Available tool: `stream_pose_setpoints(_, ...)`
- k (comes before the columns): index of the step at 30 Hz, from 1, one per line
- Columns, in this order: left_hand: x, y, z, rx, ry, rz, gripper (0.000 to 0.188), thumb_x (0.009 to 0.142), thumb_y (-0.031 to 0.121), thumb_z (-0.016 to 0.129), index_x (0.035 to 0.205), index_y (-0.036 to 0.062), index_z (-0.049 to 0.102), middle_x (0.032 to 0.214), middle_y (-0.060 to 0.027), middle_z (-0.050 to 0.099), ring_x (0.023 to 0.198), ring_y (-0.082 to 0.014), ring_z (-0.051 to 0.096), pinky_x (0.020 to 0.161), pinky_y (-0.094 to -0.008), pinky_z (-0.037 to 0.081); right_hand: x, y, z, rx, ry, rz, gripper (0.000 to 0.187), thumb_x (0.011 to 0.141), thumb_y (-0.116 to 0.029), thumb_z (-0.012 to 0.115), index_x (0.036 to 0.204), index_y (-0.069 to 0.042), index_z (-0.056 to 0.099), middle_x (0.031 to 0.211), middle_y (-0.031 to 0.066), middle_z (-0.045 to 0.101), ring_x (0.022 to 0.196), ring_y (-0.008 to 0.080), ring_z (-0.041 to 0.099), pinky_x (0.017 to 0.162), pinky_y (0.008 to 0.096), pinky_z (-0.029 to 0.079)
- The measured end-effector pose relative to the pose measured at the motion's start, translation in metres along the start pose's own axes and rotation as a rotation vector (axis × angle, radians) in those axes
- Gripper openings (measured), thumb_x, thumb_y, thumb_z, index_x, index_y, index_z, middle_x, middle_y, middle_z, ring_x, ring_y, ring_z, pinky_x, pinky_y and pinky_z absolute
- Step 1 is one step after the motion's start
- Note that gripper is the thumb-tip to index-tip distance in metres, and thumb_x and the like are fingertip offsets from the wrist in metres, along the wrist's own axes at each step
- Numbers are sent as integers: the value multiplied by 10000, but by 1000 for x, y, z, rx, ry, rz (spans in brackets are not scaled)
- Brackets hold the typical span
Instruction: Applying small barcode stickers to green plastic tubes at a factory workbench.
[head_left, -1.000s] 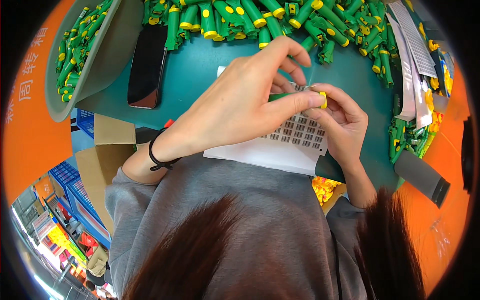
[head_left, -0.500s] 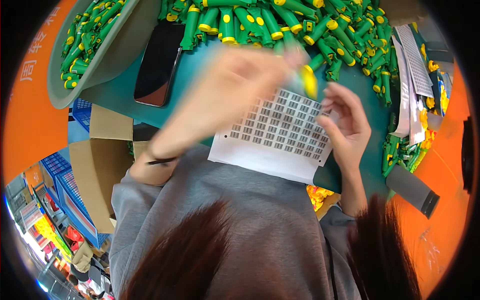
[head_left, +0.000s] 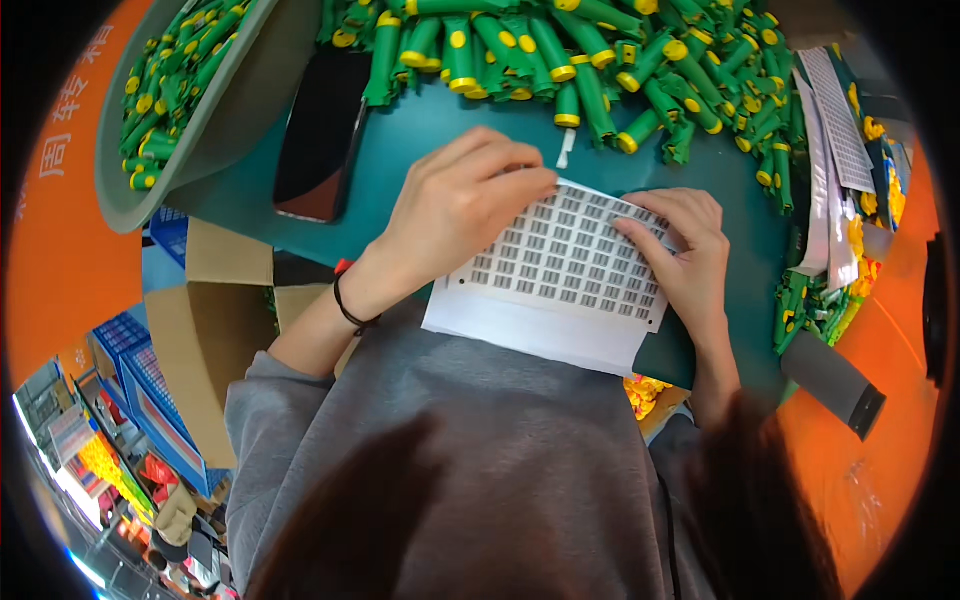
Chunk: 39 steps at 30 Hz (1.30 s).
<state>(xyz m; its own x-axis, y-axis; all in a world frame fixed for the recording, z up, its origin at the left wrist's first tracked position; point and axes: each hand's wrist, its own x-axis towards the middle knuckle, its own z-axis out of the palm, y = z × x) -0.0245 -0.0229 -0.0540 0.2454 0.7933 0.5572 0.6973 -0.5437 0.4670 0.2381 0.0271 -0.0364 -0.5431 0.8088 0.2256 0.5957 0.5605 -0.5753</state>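
White label sheet, aslant, right corner nearest

A smooth dark-green tabletop spreads across the middle. A flat orange surface with white characters fills the far left, a plain orange surface the right. At lower left stand an open brown cardboard box and blue plastic lattice crates, near a bright white light strip.

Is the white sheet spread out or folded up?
Spread out: the sheet shows its printed rows between left hand and right hand.
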Motion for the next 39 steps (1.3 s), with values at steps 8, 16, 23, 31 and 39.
stream_pose_setpoints(8,-5,2,11,20,9,33,176,779,45,756,946,40,699,987,-34,694,827,-203,684,639,-285,563,3,3,-3,56,-33,6,204,803,-98,797,996,-45,754,977,74,724,969,241,638,952,351,444)
stream_pose_setpoints(16,-5,-1,4,-575,44,-437,89,899,-9,710,978,-13,669,1050,-79,690,806,-96,661,637,-224,531,44,51,-39,-500,-23,-292,437,768,61,691,1166,-121,689,1265,106,606,1174,304,580,978,372,482)
stream_pose_setpoints(23,18,32,-9,-524,180,-349,449,808,41,816,1203,27,604,1087,-97,686,971,-144,668,750,-258,552,27,11,-42,109,-19,-233,457,773,75,713,1210,-42,646,1293,122,633,1239,306,590,1072,437,451)
stream_pose_setpoints(31,30,59,8,-795,141,-445,714,807,-67,789,1397,33,399,1191,-151,636,1029,-192,685,882,-299,564,-2,-26,-11,605,-16,23,418,893,92,669,1270,19,504,1205,159,627,1076,197,660,927,316,541)
stream_pose_setpoints(39,30,45,-8,-534,184,-446,199,857,17,758,1042,22,686,1193,-96,616,1087,-152,612,893,-310,533,-10,-20,-5,1072,-18,267,407,864,151,662,1243,51,553,1235,180,600,1076,207,645,905,323,564)
